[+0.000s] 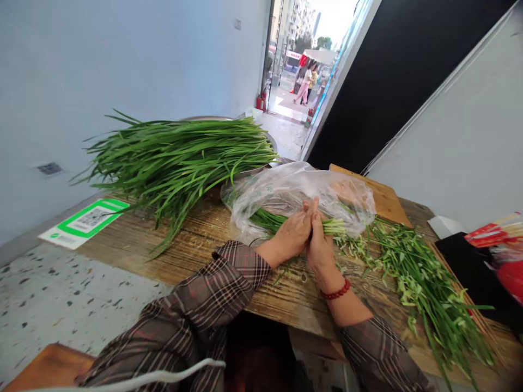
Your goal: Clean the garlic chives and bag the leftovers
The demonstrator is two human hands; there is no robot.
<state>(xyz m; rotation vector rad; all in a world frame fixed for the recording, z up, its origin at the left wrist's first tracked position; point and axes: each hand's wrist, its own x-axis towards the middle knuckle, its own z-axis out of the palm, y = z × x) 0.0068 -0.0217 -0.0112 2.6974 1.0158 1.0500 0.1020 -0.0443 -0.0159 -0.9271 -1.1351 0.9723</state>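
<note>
Bunch of stems [273,220]: located at the middle of the wooden desk [196,231], within the opening of a clear plastic bag [286,179]. Green lengths show to the left of the hands, pale ends to the right. Left hand [292,234]: fingers closed on the bunch. Right hand [321,247], red beaded bracelet [335,289] at the wrist: pressed against the left, fingers also closed on the bunch; the far side of the grip is hidden.

Surroundings: crumpled film of the bag stands up beyond and around both hands. A large heap of long green leaves [183,152] lies to the left, covering most of a round metal basin [273,142] and drooping onto the desk. A wooden board [378,198] lies beyond the bag, on the right. Loose trimmings [425,272] are spread along the desk's right side, near the hands.

Containers: a black box [463,261] at the right edge holds red-and-white packets [490,231]; contents lower down are indistinct.

Markings: a green-and-white card [87,220] at the desk's left end carries a QR code; its small print is illegible. A second code [49,169] is on the wall. Green print on the bag and lettering on the packets cannot be read.
</note>
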